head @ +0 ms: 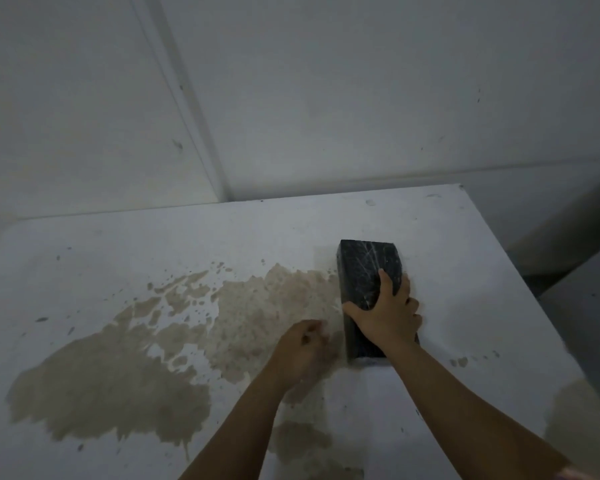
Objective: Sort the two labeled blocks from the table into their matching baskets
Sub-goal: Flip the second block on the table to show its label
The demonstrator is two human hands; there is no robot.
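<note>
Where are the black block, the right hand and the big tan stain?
black block (366,261), head view, on its bare top face beyond the fingers.
right hand (387,315), head view, on the back of the hand, which lies over the block.
tan stain (111,386), head view, on its wide left patch on the table.

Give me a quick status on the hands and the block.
Right hand clamped over dark block on table. Left hand curled beside it, empty. No baskets or second block in view.
</note>
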